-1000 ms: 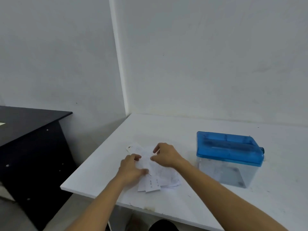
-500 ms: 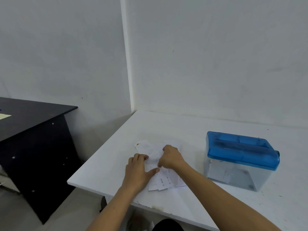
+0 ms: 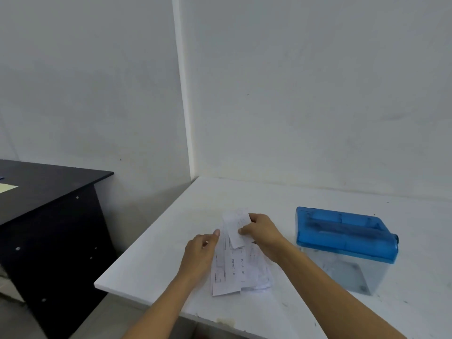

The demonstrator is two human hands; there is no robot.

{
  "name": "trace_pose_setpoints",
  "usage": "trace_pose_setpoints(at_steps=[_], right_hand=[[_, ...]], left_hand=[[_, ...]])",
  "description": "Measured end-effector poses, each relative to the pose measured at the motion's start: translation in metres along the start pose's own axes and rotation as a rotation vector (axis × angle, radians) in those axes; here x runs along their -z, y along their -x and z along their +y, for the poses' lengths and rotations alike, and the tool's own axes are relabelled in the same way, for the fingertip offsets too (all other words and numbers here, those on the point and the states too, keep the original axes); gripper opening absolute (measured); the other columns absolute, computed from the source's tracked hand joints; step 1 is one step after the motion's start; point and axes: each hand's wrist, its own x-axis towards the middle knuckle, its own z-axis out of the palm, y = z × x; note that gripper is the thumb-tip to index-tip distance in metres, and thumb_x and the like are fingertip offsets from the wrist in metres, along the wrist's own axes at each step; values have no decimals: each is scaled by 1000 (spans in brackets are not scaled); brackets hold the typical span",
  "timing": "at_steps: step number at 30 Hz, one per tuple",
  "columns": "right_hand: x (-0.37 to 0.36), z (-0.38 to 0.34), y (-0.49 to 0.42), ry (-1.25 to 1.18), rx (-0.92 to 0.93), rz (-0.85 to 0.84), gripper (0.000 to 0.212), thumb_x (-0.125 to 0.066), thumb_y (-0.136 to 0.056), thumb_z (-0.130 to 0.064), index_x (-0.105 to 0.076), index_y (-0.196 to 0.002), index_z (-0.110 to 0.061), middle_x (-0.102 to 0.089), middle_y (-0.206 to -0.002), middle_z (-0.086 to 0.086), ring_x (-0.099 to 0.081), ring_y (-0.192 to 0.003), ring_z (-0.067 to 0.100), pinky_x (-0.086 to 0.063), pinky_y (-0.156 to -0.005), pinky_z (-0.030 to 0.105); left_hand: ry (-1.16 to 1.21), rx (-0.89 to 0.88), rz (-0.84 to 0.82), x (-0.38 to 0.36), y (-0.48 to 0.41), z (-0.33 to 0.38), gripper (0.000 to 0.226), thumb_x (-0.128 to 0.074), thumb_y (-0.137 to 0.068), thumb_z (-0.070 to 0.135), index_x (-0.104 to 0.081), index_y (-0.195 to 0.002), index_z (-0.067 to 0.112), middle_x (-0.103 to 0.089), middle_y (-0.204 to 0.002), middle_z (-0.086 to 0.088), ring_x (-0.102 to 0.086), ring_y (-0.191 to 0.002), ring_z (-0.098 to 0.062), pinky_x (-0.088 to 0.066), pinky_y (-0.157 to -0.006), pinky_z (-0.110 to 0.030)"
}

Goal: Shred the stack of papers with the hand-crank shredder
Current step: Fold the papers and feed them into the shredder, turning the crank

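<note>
Right hand point(image 3: 259, 231) pinching top slip point(image 3: 236, 226), left hand point(image 3: 200, 250) touching stack point(image 3: 234, 267), shredder point(image 3: 342, 236) beside.

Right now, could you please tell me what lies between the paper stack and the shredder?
In the head view, the right forearm crosses it, the right hand pinching a paper slip; otherwise bare white table separates paper stack and shredder.
</note>
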Motion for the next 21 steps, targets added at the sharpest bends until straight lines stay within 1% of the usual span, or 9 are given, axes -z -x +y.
trace_pose_setpoints(at_steps=[2, 4, 6, 8, 10, 12, 16, 18, 21], right_hand=[[6, -8, 1, -66, 30, -42, 31, -56, -87, 9, -67, -114, -1, -72, -109, 16, -70, -99, 32, -59, -82, 37], [9, -15, 2, -89, 57, -59, 34, -54, -86, 10, -65, -117, 0, -71, -111, 17, -69, -102, 34, -59, -87, 40], [14, -23, 4, -85, 91, -38, 36, -53, -86, 9, -65, -118, 0, -71, -113, 16, -68, -105, 32, -57, -93, 43], [17, -29, 5, -82, 110, -2, 34, -53, -87, 8, -66, -117, -1, -71, -112, 15, -68, -104, 30, -56, -95, 44], [22, -33, 8, -96, 118, 30, 31, -55, -87, 5, -67, -116, -2, -72, -110, 14, -69, -103, 30, -57, -93, 43], [27, -36, 12, -101, 116, 45, 29, -59, -89, 1, -66, -117, -3, -72, -111, 12, -69, -104, 29, -58, -93, 41], [31, -40, 24, -65, 118, 38, 21, -63, -92, -6, -65, -113, -9, -71, -110, 7, -70, -98, 22, -61, -82, 32], [31, -41, 29, -17, 120, 55, 17, -63, -94, -8, -63, -110, -14, -70, -106, 3, -70, -96, 21, -61, -77, 28], [31, -38, 34, 63, 118, 84, 22, -59, -94, -5, -63, -113, -14, -68, -106, 2, -68, -95, 21, -59, -71, 24]], left_hand=[[59, 42, -25, 1, -4, 15, 81, -34, -67, 98, -61, -87, 24, -66, -87, -6, -60, -81, -16, -48, -76, -29], [151, 80, -81, 1, -11, 28, 86, -40, -65, 99, -64, -84, 19, -71, -89, -13, -67, -83, -27, -52, -81, -37], [244, 75, -91, 2, -9, 51, 70, -50, -87, 77, -73, -89, 11, -76, -98, -9, -71, -95, -30, -52, -88, -39], [347, 72, -53, 1, -9, 69, 46, -52, -99, 54, -77, -102, 16, -77, -101, -6, -71, -100, -28, -53, -99, -43], [448, 70, -45, 0, -7, 83, 35, -55, -101, 44, -77, -107, 18, -78, -103, -2, -72, -102, -25, -53, -100, -47], [557, 72, -20, -2, -6, 94, 26, -59, -101, 36, -77, -105, 17, -78, -101, -3, -73, -100, -27, -56, -95, -48], [781, 139, 30, -8, 1, 107, 14, -65, -98, 25, -76, -100, 16, -78, -97, -7, -75, -89, -30, -60, -71, -39], [850, 209, 38, -11, 2, 103, 21, -64, -99, 28, -75, -106, 11, -77, -100, -11, -74, -91, -34, -60, -72, -42], [883, 313, 61, -19, 4, 91, 30, -61, -100, 32, -72, -113, 7, -75, -107, -14, -72, -97, -35, -59, -84, -47]])
